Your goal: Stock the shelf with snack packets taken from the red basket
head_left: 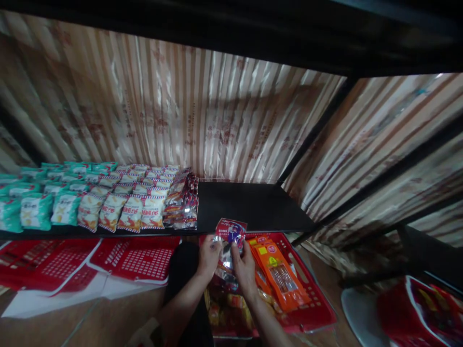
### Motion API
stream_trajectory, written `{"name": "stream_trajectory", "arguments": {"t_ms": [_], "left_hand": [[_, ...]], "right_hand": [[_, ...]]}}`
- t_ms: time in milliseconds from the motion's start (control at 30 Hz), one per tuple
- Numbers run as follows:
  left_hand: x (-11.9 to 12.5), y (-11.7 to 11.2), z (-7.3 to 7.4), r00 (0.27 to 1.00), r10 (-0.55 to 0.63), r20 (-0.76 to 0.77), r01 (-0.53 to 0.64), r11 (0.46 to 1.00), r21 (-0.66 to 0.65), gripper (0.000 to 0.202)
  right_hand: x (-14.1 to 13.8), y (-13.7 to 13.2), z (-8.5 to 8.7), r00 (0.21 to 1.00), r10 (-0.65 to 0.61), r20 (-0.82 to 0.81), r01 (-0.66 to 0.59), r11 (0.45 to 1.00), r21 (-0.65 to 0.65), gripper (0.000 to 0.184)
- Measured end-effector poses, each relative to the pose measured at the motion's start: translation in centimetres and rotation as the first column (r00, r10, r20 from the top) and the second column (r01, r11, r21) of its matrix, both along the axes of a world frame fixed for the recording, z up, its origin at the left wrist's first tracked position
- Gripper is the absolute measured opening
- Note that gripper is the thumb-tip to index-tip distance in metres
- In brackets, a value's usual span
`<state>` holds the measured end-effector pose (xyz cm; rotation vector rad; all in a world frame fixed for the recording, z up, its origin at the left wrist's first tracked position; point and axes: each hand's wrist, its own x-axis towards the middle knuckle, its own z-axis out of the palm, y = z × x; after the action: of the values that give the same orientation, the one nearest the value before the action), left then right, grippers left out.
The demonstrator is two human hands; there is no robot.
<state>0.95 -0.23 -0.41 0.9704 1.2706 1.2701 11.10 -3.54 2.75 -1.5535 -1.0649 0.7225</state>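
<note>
Between my two hands is a red, shiny snack packet (230,230) with a dark blue figure and pale lettering. My left hand (209,255) grips its left side, and my right hand (243,260) holds its right side with the thumb on the front. The packet is above the far edge of a red basket (318,301). Orange snack packets (280,274) with a clear window lie in the basket, right of my right hand. Small yellow-wrapped items (237,302) sit lower in it, partly hidden by my forearm.
A black shelf (246,205) carries teal packets (36,212), white packets (125,212) and a stack of dark red packets (183,202). Red baskets (144,258) stand below at left. Another red basket (398,313) is at far right. A striped curtain (173,111) hangs behind.
</note>
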Motion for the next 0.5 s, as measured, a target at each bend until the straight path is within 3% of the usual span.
{"name": "stream_trajectory", "arguments": {"t_ms": [200, 500], "left_hand": [[-1.5, 1.4, 1.9, 0.994, 0.097, -0.049, -0.097, 0.995, -0.011, 0.02], [-4.7, 4.1, 6.0, 0.986, 0.159, 0.043, -0.162, 0.984, 0.078, 0.041]], "right_hand": [[-1.6, 1.3, 1.7, 1.0, 0.011, -0.027, -0.01, 0.999, 0.044, 0.06], [-4.7, 5.1, 5.4, 0.987, 0.136, -0.088, -0.125, 0.984, 0.127, 0.066]]}}
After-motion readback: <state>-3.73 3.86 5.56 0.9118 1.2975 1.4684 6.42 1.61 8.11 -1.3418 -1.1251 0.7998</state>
